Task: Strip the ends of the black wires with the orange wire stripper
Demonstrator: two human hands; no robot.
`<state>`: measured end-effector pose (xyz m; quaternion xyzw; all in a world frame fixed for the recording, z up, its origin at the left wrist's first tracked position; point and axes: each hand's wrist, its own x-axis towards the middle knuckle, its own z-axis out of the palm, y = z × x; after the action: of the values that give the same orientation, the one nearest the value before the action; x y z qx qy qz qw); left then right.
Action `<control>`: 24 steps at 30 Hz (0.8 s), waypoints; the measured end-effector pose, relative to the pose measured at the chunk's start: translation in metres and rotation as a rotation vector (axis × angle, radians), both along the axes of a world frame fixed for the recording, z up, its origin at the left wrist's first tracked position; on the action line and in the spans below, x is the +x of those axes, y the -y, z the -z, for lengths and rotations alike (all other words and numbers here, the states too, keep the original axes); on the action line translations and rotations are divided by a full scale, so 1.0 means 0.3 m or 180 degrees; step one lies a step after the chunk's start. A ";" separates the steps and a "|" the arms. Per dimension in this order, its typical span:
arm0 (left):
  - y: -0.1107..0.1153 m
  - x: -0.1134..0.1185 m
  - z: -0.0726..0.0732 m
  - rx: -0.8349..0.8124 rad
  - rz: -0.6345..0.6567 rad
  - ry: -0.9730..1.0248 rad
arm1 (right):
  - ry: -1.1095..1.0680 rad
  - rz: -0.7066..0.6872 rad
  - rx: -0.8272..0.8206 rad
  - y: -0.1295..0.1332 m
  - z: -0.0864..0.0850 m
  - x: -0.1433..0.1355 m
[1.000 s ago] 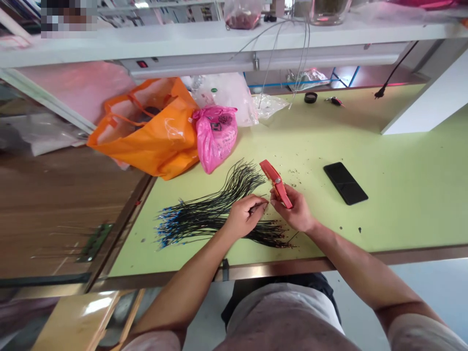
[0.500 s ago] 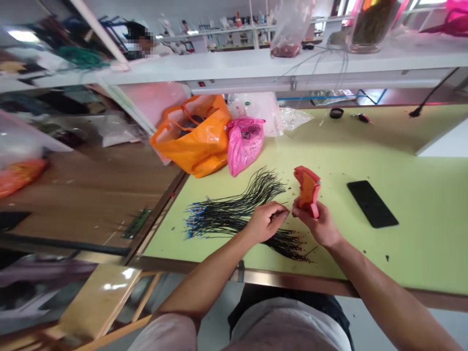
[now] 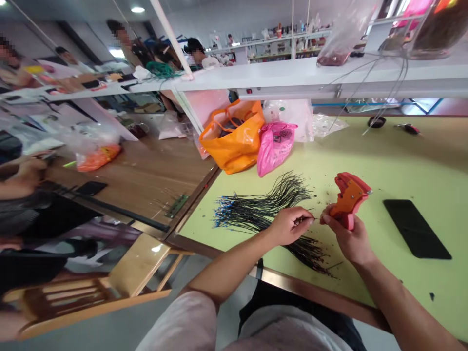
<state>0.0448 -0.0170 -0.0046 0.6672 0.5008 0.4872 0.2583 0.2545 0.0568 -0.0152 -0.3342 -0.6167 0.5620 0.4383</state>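
Over the yellow-green tabletop, my right hand point(image 3: 353, 239) is closed around a red and orange wire stripper point(image 3: 349, 195), its head pointing up and away from me. My left hand point(image 3: 292, 225) pinches the end of a thin black wire point(image 3: 313, 218) close to my right fingers. Below the left hand lies a spread bundle of black wires point(image 3: 252, 207), with blue tips at the left and reddish-brown ends at the right. Part of the bundle is hidden by my left hand and forearm.
A black phone point(image 3: 417, 228) lies to the right. Behind the wires stand an orange bag point(image 3: 234, 141) and a pink plastic bag point(image 3: 276, 146). A white shelf point(image 3: 278, 75) crosses above the table. A wooden chair point(image 3: 139, 265) is at the left, and a co-worker's hand point(image 3: 31, 170) shows beyond.
My view has swung left, so the table things appear farther right and co-workers show at the left. The wire stripper is tilted more to the right; both hands keep their hold.
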 end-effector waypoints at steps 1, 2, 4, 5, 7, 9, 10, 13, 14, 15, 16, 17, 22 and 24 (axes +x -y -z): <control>0.003 -0.002 -0.006 -0.0030 -0.0040 0.0078 | 0.0023 0.0045 0.0016 -0.002 -0.004 0.000; 0.007 -0.004 -0.011 -0.0070 -0.0090 0.0191 | 0.0053 0.0126 0.0030 -0.002 -0.009 0.000; 0.015 -0.010 -0.017 -0.0117 -0.0113 0.0413 | 0.0139 0.0255 0.0121 0.001 -0.019 -0.001; 0.017 -0.013 -0.018 -0.0148 -0.0108 0.0530 | 0.0195 0.0239 0.0173 0.003 -0.021 -0.003; 0.016 -0.021 -0.018 -0.0284 -0.0212 0.0797 | 0.0273 0.0233 0.0244 0.005 -0.020 -0.006; 0.011 -0.028 -0.019 -0.0418 -0.0383 0.0996 | 0.0411 0.0218 0.0356 0.008 -0.014 -0.009; 0.009 -0.031 -0.021 -0.0460 -0.0433 0.1053 | 0.0527 0.0163 0.0489 0.011 -0.011 -0.009; 0.004 -0.033 -0.026 -0.0510 -0.0590 0.1252 | 0.0881 0.0158 0.0998 0.024 -0.005 -0.010; 0.002 -0.033 -0.026 -0.0526 -0.0624 0.1333 | 0.0969 0.0187 0.1182 0.028 -0.004 -0.010; -0.001 -0.034 -0.023 -0.0544 -0.0649 0.1413 | 0.1033 0.0214 0.1361 0.031 -0.003 -0.011; -0.004 -0.036 -0.018 -0.0558 -0.0668 0.1482 | 0.1081 0.0229 0.1526 0.033 -0.002 -0.012; -0.007 -0.039 -0.011 -0.0565 -0.0680 0.1540 | 0.1122 0.0230 0.1667 0.033 -0.001 -0.013; -0.016 -0.054 0.026 -0.0574 -0.0763 0.1674 | 0.1287 0.0223 0.1925 0.034 0.001 -0.020; -0.016 -0.054 0.030 -0.0628 -0.0785 0.1685 | 0.1317 0.0187 0.1977 0.036 0.002 -0.021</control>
<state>0.0285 -0.0124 -0.0136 0.4230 0.5381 0.6209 0.3822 0.2482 0.0460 -0.0157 -0.3094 -0.8235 0.2560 0.4008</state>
